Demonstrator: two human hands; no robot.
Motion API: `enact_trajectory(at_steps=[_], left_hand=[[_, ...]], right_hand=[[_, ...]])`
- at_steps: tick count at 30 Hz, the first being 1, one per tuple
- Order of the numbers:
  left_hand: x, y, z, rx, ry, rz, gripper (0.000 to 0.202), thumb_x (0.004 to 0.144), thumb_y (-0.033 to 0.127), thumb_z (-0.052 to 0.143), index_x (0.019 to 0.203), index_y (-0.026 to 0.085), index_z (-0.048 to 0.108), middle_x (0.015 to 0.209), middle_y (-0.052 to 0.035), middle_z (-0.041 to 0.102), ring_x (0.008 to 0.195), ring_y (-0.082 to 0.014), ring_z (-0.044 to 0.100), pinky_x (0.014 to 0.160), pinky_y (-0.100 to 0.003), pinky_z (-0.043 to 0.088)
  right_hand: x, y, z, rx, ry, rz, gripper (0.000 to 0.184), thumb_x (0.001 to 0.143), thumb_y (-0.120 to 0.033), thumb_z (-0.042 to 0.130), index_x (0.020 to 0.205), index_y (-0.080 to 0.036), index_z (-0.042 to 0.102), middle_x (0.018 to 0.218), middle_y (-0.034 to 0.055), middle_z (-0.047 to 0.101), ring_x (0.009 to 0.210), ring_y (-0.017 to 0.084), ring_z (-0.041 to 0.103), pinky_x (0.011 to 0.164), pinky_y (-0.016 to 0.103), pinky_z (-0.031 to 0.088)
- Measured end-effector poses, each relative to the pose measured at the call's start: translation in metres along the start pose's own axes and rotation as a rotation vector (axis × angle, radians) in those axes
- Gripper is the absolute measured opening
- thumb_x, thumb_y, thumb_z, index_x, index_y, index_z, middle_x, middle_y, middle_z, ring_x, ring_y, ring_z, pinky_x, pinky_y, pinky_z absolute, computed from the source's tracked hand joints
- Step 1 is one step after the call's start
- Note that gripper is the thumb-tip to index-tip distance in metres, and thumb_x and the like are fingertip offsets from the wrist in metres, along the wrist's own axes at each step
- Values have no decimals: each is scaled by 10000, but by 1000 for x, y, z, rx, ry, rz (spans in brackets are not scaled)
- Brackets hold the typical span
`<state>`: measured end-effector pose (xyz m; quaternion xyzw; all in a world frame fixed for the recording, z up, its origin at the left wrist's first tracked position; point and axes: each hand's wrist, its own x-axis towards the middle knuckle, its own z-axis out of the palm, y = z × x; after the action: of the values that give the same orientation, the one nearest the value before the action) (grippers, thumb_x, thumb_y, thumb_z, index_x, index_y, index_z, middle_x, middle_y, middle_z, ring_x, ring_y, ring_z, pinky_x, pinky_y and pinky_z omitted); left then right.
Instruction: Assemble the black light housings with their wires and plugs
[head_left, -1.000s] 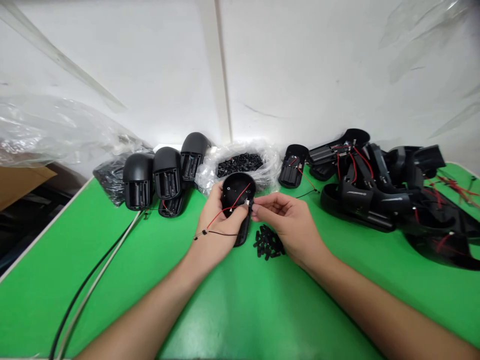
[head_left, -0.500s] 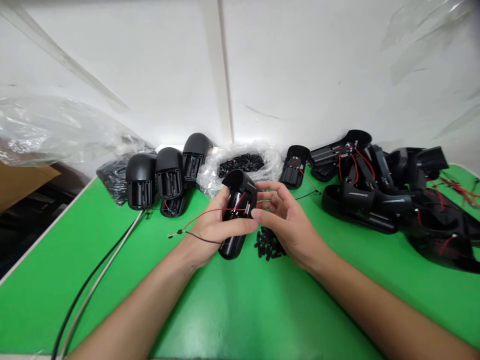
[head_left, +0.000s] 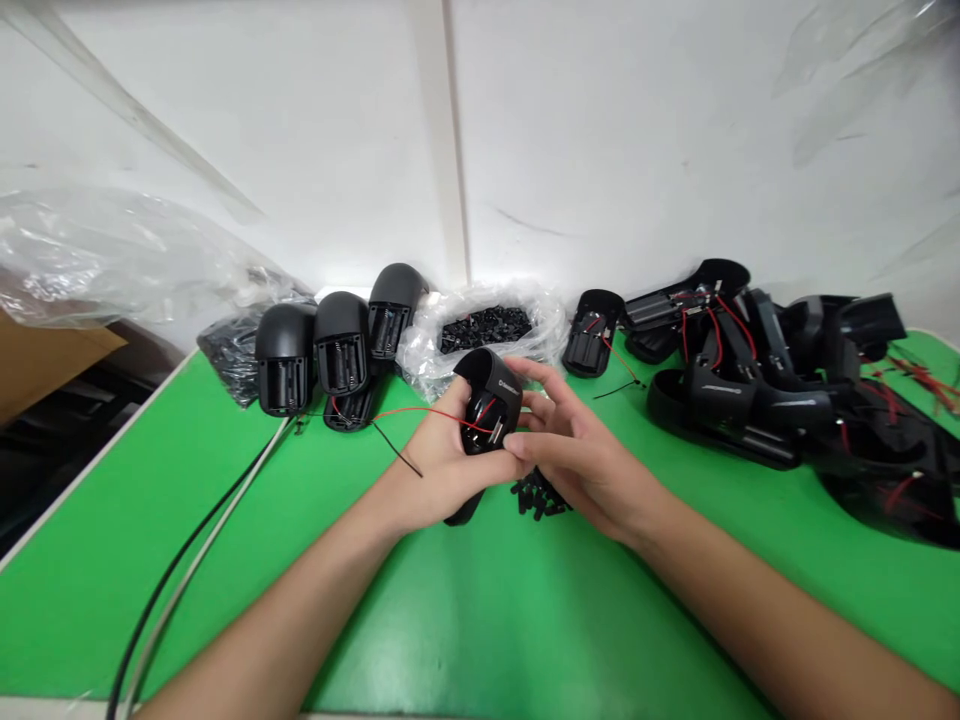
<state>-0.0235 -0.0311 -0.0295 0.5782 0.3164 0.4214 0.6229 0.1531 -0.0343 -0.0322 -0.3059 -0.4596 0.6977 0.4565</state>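
Observation:
A curved black plastic housing (head_left: pixel 501 378) is tilted in front of me, held up off the green table. My left hand (head_left: pixel 442 465) wraps round it from the left, thumb across its front. My right hand (head_left: pixel 574 440) pinches at its right edge beside a small silvery metal contact (head_left: pixel 497 432); whether a small part is between those fingertips I cannot make out. A red wire (head_left: pixel 420 410) runs out of the housing to the left over my left hand, and a black wire (head_left: pixel 397 448) hangs near its end. Under my right hand lies a pile of small black pieces (head_left: pixel 538 496).
Behind my hands a clear plastic bag (head_left: pixel 429 350) holds many small black parts (head_left: pixel 487 328). Several black battery housings (head_left: pixel 342 345) stand at the left. More housings with red wires (head_left: pixel 720 400) are heaped at the right. Two cables (head_left: pixel 202 545) cross the table's left side.
Both hands have turned the housing slightly, so its lettered side shows more. The red wire's loose end has shifted up and to the right. My right fingers stay at its edge.

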Motion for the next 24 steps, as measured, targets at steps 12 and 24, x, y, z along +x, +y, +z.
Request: enact_trajectory(at_steps=[12,24], left_hand=[[-6,9,9,58,-44,-50,546,786,109,753,1260,171,491,868,34,491,720,-85,443,593,-204,409],[-3,6,10,72,-40,-22,578,758,142,750,1278,174,499,1006,-26,553,879,-147,549,716,-259,489]], right_hand=[[1,5,-11,-225,-206,-299,604,968,-214,760,1514,-358,546,1538,15,552,1408,194,548,1157,339,501],[-2,8,-11,-270,-171,-318,607,961,-253,771,1511,-344,531,1549,37,540,1424,225,530,1150,371,497]])
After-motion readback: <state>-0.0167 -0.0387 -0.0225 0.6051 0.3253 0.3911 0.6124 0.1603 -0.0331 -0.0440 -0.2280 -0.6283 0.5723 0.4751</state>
